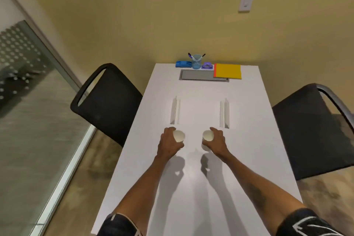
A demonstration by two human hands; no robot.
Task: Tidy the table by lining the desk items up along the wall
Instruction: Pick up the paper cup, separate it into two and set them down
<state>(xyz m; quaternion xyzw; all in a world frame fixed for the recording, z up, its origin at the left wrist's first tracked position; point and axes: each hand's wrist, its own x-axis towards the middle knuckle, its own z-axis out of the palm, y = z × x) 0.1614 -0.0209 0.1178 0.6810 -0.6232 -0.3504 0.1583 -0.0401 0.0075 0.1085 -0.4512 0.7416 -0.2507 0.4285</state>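
Currently: two paper cups, one wrapped in each hand. Left hand (169, 144) grips left cup (179, 136); right hand (217, 142) grips right cup (208, 135). Likely light, crushable; hold sidewalls gently, below rim.

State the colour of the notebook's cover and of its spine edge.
The notebook has a yellow cover and an orange-red spine edge, seen in the head view.

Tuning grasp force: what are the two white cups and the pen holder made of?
Cups: likely paper, matte white, thin rims, no gloss; one in each hand.
Pen holder: looks like clear bluish plastic, possibly glass; pens show through its wall.
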